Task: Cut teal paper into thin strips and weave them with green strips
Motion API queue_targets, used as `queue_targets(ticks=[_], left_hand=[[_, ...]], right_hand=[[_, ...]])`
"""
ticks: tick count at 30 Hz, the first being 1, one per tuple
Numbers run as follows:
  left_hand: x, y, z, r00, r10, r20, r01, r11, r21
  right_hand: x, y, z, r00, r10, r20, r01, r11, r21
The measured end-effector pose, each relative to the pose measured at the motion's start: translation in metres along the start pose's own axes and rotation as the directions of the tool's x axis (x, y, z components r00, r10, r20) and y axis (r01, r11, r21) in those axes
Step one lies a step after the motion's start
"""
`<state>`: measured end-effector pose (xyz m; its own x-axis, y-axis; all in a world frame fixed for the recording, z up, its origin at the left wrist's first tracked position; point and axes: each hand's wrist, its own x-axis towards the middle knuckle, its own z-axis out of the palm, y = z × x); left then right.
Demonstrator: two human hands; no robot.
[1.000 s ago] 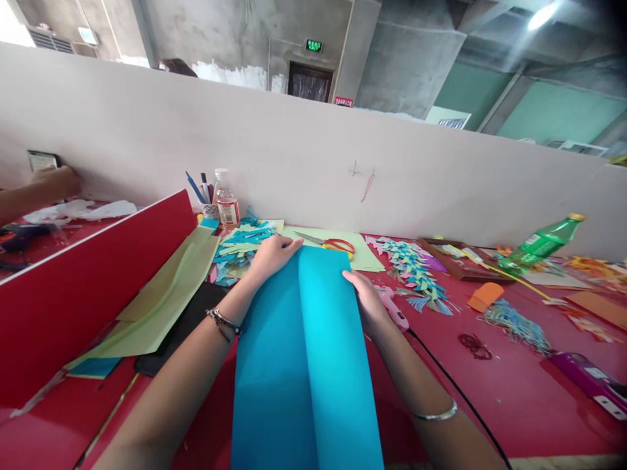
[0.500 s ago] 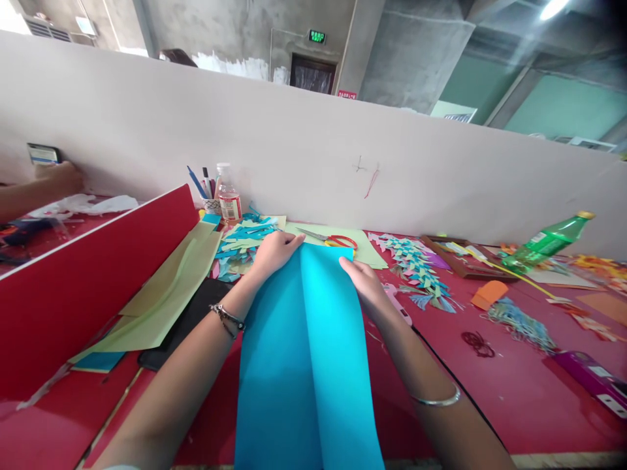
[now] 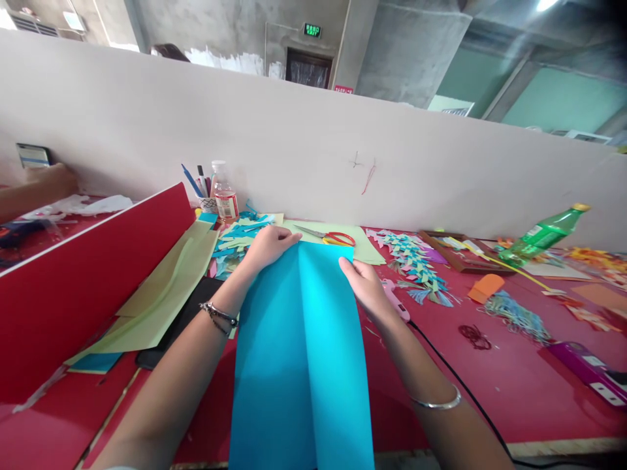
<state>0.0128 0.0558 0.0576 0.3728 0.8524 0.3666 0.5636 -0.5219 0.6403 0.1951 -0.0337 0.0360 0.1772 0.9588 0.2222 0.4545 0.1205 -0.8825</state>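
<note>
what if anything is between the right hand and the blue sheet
Nothing visible: the right hand holds the blue sheet directly, near its far right corner. The scissors lie just past the far edge, not in between.

— Set where?
— High on the wearer's head, over the near side of the surface [image 3: 514, 391].
— Facing which way?
— Forward and down, past left grip [image 3: 271, 248] and right grip [image 3: 363, 282] to the pale partition [image 3: 441, 170], then over its top to the concrete wall [image 3: 210, 29].
— How near?
— Close to both grips, well apart from the wall; perhaps too dark to judge in the upper right corner.
</note>
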Motion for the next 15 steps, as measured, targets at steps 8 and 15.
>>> queue_targets(ticks=[8,15], left_hand=[[0.000,-0.007,-0.012,0.998,-0.061,0.012,0.061,0.998,-0.005],[-0.003,-0.022,-0.046,0.966,-0.021,0.259,0.030,0.999,-0.031]], right_hand=[[-0.002,0.000,-0.005,0.999,0.020,-0.045,-0.019,1.000,0.016],[-0.001,0.003,-0.014,0.996,0.045,-0.074,-0.038,0.996,0.082]])
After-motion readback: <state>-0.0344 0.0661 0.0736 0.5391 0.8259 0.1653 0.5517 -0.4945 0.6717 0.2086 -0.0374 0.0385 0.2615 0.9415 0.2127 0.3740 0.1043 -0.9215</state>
